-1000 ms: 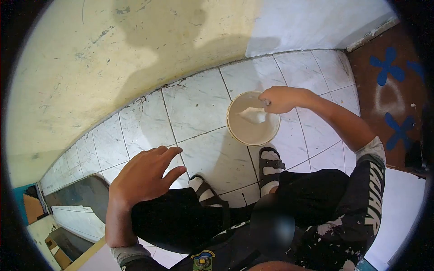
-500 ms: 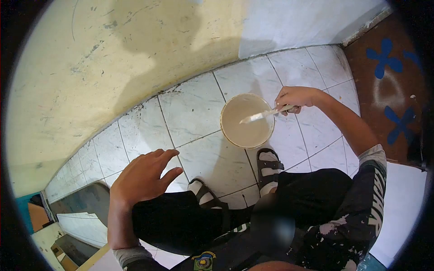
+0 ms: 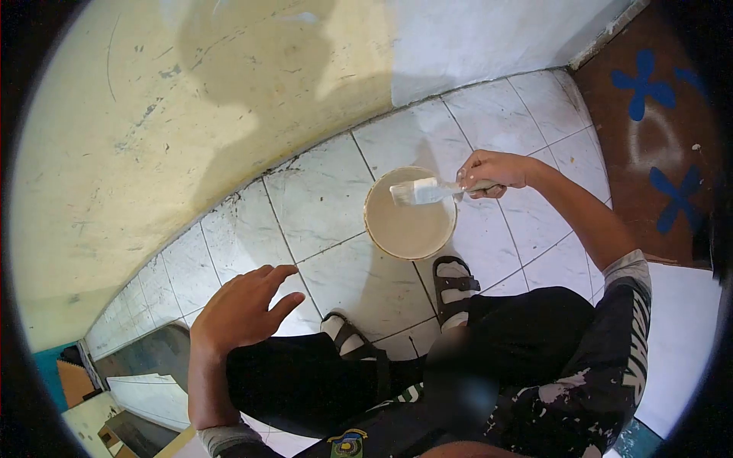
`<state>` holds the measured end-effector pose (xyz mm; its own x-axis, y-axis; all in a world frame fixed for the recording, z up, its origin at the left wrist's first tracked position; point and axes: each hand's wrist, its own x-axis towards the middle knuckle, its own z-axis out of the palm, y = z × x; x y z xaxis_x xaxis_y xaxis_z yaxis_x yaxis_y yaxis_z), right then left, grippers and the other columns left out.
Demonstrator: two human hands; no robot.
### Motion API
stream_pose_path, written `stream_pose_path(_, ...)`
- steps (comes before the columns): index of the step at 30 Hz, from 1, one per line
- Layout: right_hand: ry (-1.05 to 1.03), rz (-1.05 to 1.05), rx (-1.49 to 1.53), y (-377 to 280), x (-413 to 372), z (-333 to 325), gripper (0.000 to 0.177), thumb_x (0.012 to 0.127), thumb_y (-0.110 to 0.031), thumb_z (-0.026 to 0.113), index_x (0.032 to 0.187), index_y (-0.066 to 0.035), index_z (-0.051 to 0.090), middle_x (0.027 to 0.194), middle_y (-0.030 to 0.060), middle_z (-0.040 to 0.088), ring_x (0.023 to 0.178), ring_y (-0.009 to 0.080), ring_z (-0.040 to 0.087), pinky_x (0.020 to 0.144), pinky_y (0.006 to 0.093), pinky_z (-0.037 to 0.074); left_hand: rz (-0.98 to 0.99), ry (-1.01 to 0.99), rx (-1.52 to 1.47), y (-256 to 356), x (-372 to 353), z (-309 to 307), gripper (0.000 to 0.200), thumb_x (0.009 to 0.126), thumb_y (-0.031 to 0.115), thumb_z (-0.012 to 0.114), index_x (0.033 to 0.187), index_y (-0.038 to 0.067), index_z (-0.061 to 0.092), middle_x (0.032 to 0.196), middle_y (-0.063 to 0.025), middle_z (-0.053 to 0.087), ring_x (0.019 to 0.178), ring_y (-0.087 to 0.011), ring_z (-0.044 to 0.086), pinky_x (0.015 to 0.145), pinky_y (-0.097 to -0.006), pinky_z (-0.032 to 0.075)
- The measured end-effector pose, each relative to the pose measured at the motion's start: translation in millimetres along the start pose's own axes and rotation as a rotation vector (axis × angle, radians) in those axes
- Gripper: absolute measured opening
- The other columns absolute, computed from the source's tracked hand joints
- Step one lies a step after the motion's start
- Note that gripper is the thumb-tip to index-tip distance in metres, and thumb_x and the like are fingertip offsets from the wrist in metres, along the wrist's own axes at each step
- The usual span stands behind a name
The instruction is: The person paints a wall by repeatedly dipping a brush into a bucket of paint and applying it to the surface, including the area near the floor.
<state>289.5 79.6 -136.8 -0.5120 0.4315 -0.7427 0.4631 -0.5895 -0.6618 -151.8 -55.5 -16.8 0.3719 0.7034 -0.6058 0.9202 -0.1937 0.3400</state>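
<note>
My right hand [image 3: 489, 172] is closed around the handle of a paintbrush [image 3: 418, 191]. The brush lies level over a round bucket [image 3: 369, 224], its flat side turned up and its bristles pointing left; white paint coats it. Whitish paint is visible inside the bucket, which stands on the floor just ahead of my feet. Over my knee at the left hovers my left hand [image 3: 248, 309], fingers and thumb apart, holding nothing.
A yellow wall [image 3: 137, 99] with scuffs runs along the left and top, joining a white-painted part [image 3: 489, 38]. At right stands a brown panel [image 3: 611, 153] with blue shapes. Grey and white boards [image 3: 149, 397] lie lower left. My sandalled feet [image 3: 454, 286] rest on white tiles [image 3: 321, 198].
The paintbrush has rolled in my right hand, from showing its narrow edge to its broad face, and its tip has shifted slightly up and left. My left hand keeps nearly the same pose.
</note>
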Motion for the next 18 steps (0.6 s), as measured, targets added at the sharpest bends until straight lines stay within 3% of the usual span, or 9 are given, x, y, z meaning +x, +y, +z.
stream_pose_path(7, -0.054, -0.053, -0.066, -6.9, -1.0, -9.2, 0.019, 0.089, -0.016, 0.063, 0.097, 0.001, 0.066, 0.068, 0.0070, 0.058, 0.044, 0.0061, 0.037, 0.037, 0.0243, 0.026, -0.019, -0.019, -0.006, 5.2, 1.8, -1.9, 0.048, 0.102, 0.038, 0.061, 0.138, 0.007, 0.057, 0.126, -0.0186, 0.067, 0.111, -0.0334, 0.068, 0.094, -0.0433, 0.055)
stream_pose_path(9, -0.045, -0.066, -0.028, -11.6, 0.1, -14.2, 0.019, 0.090, -0.016, 0.062, 0.098, 0.001, 0.064, 0.069, 0.0075, 0.059, 0.044, 0.0059, 0.036, 0.037, 0.0243, 0.026, 0.018, 0.013, -0.026, 5.1, 1.0, -0.9, 0.049, 0.103, 0.043, 0.056, 0.137, 0.007, 0.057, 0.118, -0.0216, 0.068, 0.107, -0.0401, 0.066, 0.093, -0.0471, 0.051)
stream_pose_path(12, -0.021, -0.211, 0.043, -19.5, 5.9, -23.5, 0.018, 0.093, -0.017, 0.057, 0.097, 0.000, 0.060, 0.069, 0.0085, 0.060, 0.041, 0.0062, 0.036, 0.035, 0.0245, 0.025, -0.007, -0.004, -0.023, 4.5, 2.5, -2.3, 0.049, 0.103, 0.042, 0.056, 0.137, 0.007, 0.057, 0.118, -0.0214, 0.068, 0.107, -0.0400, 0.066, 0.093, -0.0469, 0.051)
stream_pose_path(15, 0.135, -0.358, 0.190, -23.2, 26.9, -23.2, 0.019, 0.103, -0.021, 0.049, 0.102, -0.003, 0.054, 0.069, 0.0120, 0.060, 0.039, 0.0078, 0.038, 0.034, 0.0255, 0.025, -0.019, -0.010, -0.022, 2.2, 5.9, -3.3, 0.050, 0.103, 0.043, 0.055, 0.137, 0.007, 0.057, 0.119, -0.0209, 0.068, 0.106, -0.0397, 0.066, 0.093, -0.0465, 0.052)
stream_pose_path(16, 0.134, -0.364, 0.189, -17.3, 39.5, -24.8, 0.019, 0.103, -0.021, 0.049, 0.102, -0.003, 0.054, 0.069, 0.0120, 0.060, 0.039, 0.0078, 0.038, 0.034, 0.0255, 0.025, -0.033, -0.014, -0.025, 2.5, 7.5, -3.6, 0.050, 0.103, 0.044, 0.055, 0.137, 0.007, 0.057, 0.120, -0.0209, 0.068, 0.106, -0.0397, 0.067, 0.093, -0.0462, 0.052)
stream_pose_path(18, 0.335, -0.467, 0.239, 5.6, 85.0, -30.7, 0.023, 0.104, -0.026, 0.051, 0.098, -0.005, 0.054, 0.071, 0.0119, 0.062, 0.040, 0.0105, 0.040, 0.036, 0.0276, 0.027, -0.046, -0.019, -0.035, 0.9, 13.4, -5.0, 0.050, 0.103, 0.044, 0.055, 0.136, 0.007, 0.058, 0.120, -0.0209, 0.068, 0.107, -0.0396, 0.067, 0.093, -0.0461, 0.052)
